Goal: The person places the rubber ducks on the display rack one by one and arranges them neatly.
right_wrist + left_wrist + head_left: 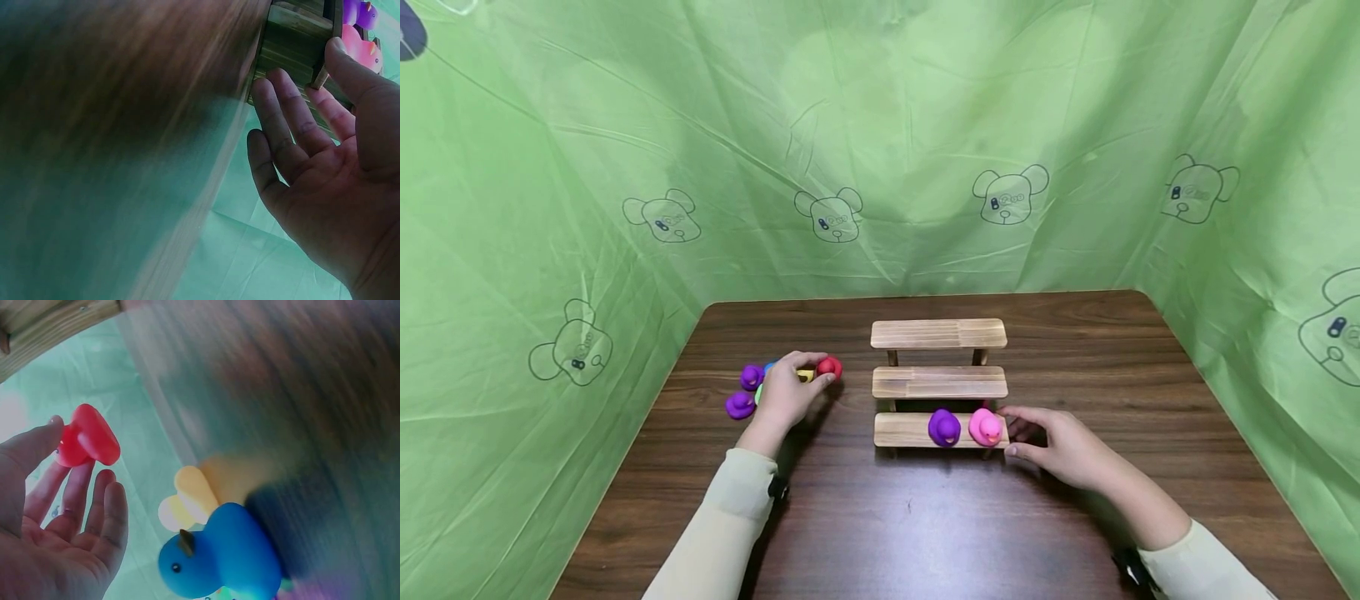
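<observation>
Between the thumb and fingertips of my left hand (788, 390) is a red rubber duck (829, 367), seen from below in the left wrist view. Close by are a blue duck (219, 556) and a yellow duck (187, 499), mostly hidden by that hand in the head view. My right hand (1060, 446) grips the right end of the lowest step of a three-step wooden stand (902, 429), thumb at the front corner and index finger behind. On that step sit a purple duck (944, 427) and, beside my right fingertips, a pink duck (986, 427).
Two purple ducks (741, 406) and a partly covered green duck (758, 394) are left of my left hand. The stand's middle step (940, 382) and top step (938, 333) rise behind. A green curtain (910, 150) surrounds the brown table (910, 525).
</observation>
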A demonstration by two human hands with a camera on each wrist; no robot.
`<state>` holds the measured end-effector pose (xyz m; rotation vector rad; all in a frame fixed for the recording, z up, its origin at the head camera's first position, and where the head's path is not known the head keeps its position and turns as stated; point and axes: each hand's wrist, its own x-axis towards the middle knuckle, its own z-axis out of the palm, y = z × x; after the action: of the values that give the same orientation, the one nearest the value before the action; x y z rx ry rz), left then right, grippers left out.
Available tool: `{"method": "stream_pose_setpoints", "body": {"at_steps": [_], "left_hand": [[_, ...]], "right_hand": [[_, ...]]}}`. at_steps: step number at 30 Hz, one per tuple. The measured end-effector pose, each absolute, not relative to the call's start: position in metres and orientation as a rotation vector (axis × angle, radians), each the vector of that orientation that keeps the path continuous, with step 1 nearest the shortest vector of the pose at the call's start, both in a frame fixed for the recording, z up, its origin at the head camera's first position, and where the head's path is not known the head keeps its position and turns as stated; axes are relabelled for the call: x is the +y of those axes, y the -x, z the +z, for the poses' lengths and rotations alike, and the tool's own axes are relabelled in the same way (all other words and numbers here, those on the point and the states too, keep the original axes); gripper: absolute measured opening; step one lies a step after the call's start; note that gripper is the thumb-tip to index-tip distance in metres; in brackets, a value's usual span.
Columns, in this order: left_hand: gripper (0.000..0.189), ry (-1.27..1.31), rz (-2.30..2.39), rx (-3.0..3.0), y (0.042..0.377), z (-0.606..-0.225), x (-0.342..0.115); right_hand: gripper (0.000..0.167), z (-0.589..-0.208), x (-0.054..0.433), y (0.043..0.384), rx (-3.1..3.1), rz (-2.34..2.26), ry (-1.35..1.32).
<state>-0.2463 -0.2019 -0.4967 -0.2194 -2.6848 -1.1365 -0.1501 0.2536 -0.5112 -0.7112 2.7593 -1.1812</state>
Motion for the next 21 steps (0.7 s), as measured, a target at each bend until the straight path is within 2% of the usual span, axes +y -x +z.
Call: {"method": "stream_pose_setpoints", "body": {"at_steps": [21], "left_hand": [[0.037,0.377,-1.469,-2.376,0.211,-0.473,-0.188]], "right_hand": [[0.053,-0.512,0.253,0.149,2.766,-1.194,0.721]]}}
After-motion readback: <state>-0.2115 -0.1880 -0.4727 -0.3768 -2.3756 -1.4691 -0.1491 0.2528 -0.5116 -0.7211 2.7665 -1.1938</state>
